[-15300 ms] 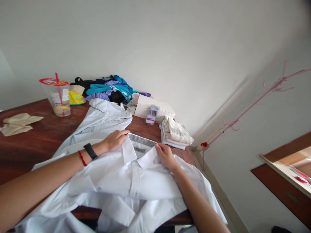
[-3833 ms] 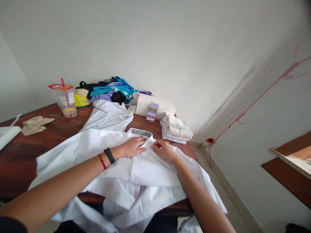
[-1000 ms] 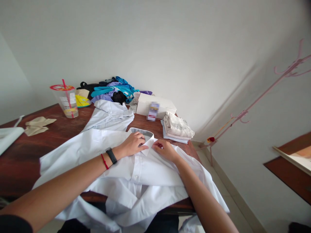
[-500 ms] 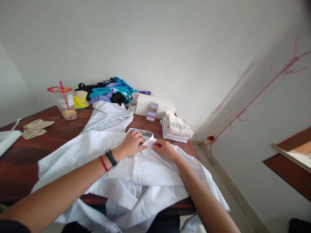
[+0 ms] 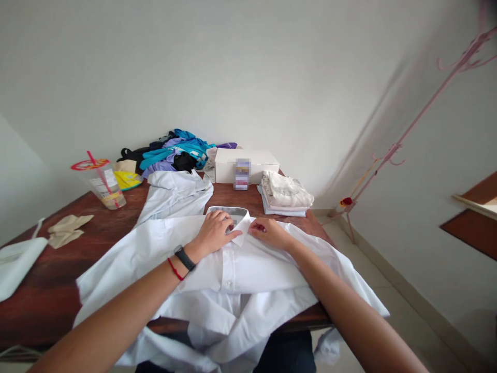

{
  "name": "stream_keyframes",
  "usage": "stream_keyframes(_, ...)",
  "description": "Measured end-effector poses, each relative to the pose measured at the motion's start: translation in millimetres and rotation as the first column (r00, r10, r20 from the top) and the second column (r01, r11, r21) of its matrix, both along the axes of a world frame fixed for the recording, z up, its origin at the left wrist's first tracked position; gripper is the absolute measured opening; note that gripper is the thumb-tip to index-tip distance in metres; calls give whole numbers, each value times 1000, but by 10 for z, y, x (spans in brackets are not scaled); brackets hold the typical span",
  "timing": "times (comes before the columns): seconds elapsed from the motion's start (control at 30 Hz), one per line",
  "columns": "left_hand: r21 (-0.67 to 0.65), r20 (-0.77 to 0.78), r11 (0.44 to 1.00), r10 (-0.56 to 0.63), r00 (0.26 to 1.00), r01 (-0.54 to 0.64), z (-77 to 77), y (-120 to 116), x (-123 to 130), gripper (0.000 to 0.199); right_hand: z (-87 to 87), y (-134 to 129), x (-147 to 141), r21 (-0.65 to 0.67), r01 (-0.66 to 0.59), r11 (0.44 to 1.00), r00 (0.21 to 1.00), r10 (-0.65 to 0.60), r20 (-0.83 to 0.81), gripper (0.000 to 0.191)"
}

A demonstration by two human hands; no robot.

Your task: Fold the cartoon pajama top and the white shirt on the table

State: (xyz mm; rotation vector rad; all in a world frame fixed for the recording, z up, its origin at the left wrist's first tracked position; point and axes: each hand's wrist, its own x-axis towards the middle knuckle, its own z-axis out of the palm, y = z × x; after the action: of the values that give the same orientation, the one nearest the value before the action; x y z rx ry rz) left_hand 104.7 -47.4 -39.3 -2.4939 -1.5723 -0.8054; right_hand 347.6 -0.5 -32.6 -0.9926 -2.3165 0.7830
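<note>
A white button-up shirt (image 5: 202, 269) lies front up across the table, its lower part hanging over the near edge. My left hand (image 5: 213, 234), with a black watch and a red cord at the wrist, is closed on the left side of the shirt collar (image 5: 244, 224). Its fingers bend into the neck opening and the thumb lies along the collar. At the collar's right edge my right hand (image 5: 269, 234) is closed, fingers curled against the shirt; its fingertips are partly hidden. A button shows on the front placket below the hands.
Behind the shirt are a crumpled light shirt (image 5: 174, 194), heaped clothes (image 5: 174, 153), a white box (image 5: 260, 160) and a folded stack (image 5: 286, 192). On the left are a plastic cup (image 5: 103, 184), brown paper (image 5: 70, 230) and a white object (image 5: 19, 264). A pink coat rack (image 5: 427, 106) leans right.
The view has shifted a little, so the cup and coat rack look more tilted. Both hands stay at the collar in nearly the same pose.
</note>
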Motion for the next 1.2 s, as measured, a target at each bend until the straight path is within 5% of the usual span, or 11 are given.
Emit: stream_keyframes(1.2,-137,-74,990,-14,997,4,-32,1,18,30,-11,20,13,38,-8,999,1000,8,-17,15)
